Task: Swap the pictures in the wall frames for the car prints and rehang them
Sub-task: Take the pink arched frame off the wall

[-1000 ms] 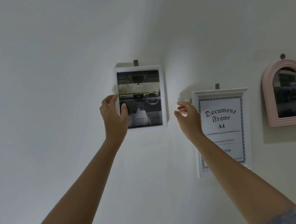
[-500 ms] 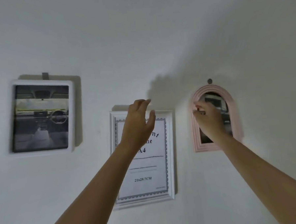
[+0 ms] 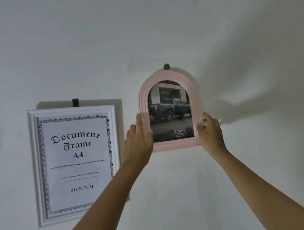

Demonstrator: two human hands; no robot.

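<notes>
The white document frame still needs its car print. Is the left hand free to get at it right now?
Probably not at once: the left hand grips the pink arched frame opposite the right hand. Once it lets go, nothing blocks the white document frame.

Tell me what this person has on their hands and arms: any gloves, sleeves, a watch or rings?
Nothing that shows here. The left hand and right hand are bare, with no gloves, and I can see no rings, though the fingers are a little blurred. Both wrists and forearms are uncovered as far as the bottom edge of the picture: no watch, no bracelet, no sleeve in view now.
</notes>
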